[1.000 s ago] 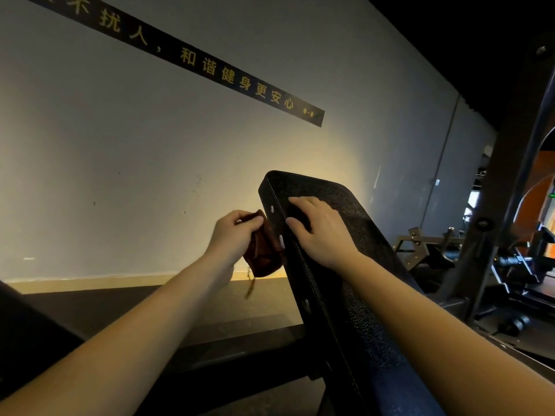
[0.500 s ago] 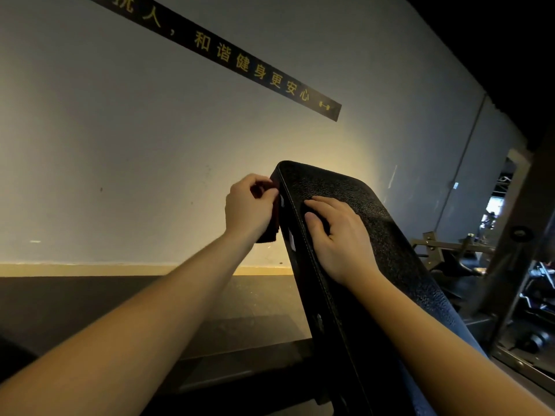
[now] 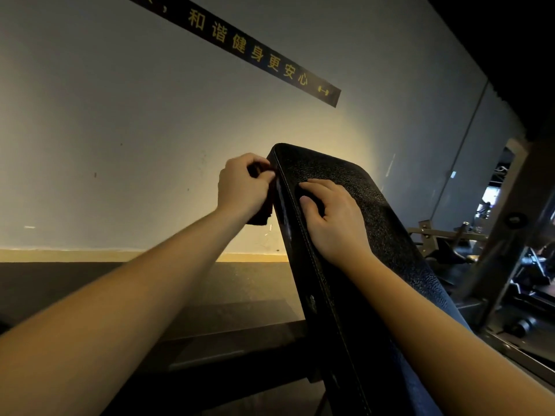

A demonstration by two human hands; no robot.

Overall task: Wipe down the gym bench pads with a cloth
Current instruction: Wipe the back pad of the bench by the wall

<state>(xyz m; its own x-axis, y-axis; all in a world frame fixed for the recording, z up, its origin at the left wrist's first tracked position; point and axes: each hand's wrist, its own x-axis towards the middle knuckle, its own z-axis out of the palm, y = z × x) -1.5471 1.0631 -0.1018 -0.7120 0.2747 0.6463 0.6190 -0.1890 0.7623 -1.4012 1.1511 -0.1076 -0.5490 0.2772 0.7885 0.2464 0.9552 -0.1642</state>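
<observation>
Black pebbled bench pad (image 3: 345, 181); dark red cloth (image 3: 260, 217); grey wall (image 3: 120, 115).

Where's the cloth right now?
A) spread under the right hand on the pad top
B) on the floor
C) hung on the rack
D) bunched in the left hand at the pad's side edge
D: the left hand grips the dark cloth against the side edge of the bench pad, while the right hand rests on the pad's top face.
</observation>
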